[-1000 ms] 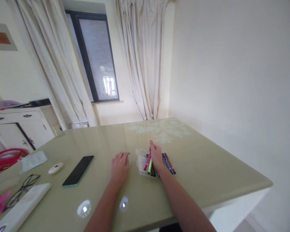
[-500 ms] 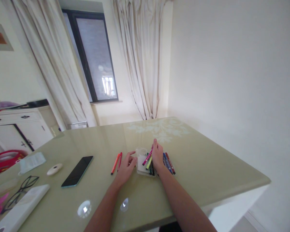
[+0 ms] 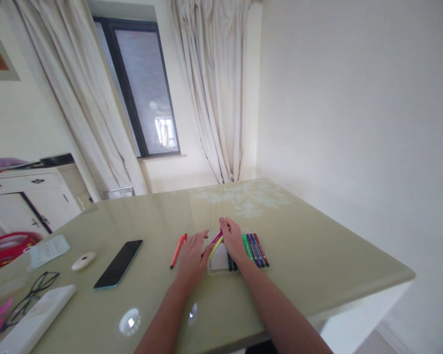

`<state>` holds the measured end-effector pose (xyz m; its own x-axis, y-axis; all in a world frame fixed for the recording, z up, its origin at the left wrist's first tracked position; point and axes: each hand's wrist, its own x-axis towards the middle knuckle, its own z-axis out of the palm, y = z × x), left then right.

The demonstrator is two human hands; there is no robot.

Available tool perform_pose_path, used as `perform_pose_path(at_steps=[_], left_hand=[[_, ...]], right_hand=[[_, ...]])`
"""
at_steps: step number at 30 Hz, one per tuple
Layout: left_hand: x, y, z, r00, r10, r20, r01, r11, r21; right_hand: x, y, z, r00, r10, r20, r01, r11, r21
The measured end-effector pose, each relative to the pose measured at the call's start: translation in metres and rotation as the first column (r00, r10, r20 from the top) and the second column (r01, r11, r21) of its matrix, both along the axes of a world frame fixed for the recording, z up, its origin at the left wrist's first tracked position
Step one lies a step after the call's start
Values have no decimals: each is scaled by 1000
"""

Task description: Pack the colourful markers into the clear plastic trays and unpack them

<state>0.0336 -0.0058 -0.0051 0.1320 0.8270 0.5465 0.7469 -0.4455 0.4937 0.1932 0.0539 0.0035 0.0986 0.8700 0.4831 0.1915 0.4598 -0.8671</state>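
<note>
Fingers of my right hand are closed on the magenta pen and the yellow pen, which slant together over the clear case. My left hand is just beside, its thumb at the pens' lower ends; whether it grips them or merely touches, I cannot tell. To handle these two well, I'd judge, I should keep them parallel, steady the low ends with the left thumb, and loosen one hand only when the other has both, since slim barrels could roll away. Inside the case shows a white insert, with dark green pens at its right, partly under my right hand; best not to nudge them askew with my wrist. Farther right, green pens, blue pens and a maroon pen lie side by side. Left of my left hand is an orange pen, with a mostly covered red pen near it. Beyond, on the table, lie a phone and glasses, well apart.
</note>
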Motion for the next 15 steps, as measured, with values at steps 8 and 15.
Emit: perform_pose_path(at_steps=[8,15], left_hand=[[12,-6,0,978,-94,-188,87,995,-44],[19,0,-10,966,-49,-253,56,998,22]], right_hand=[[-6,-9,2,994,90,64,-92,996,22],[-7,-13,5,1000,18,-19,-17,1000,10]])
